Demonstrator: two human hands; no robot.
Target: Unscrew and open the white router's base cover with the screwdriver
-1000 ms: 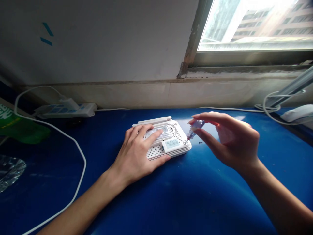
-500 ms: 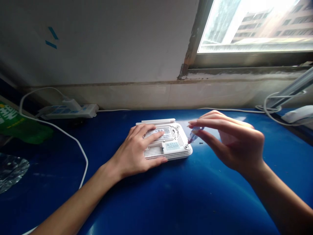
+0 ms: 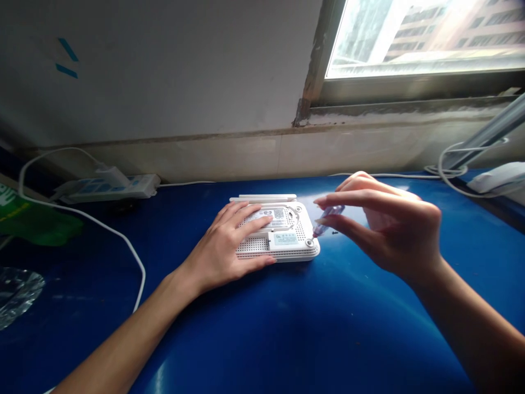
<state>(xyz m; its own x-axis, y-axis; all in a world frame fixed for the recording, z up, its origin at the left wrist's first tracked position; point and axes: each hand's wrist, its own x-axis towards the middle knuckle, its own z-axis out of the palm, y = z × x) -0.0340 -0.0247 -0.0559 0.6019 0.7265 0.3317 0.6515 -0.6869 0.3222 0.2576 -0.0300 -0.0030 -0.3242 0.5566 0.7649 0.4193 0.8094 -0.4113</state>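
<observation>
A white Wi-Fi router [image 3: 301, 221] with antennas along its far side lies label side up on the blue table. My left hand [image 3: 232, 235] holds it at its left part, fingers spread over the perforated casing and thumb along the near edge. Between the thumb and fingers of my right hand [image 3: 381, 230] is a small screwdriver [image 3: 323, 223] with a clear purplish handle. It leans, its tip down at the round screw recess [image 3: 309, 242] in the router's near right corner. A small dark screw [image 3: 335, 232] lies on the table just right of the router.
A white power strip [image 3: 143, 187] with a plugged-in adapter stands at the back left, its white cable [image 3: 133, 246] looping forward. A green package [image 3: 36, 219] and crinkled clear plastic [image 3: 18, 295] are at far left. A metal stand [image 3: 479, 139] with coiled cable is back right.
The view has shifted slightly. My left hand stays on the router, and the screwdriver remains at the same corner recess, with its handle tilted a little more to the right.
</observation>
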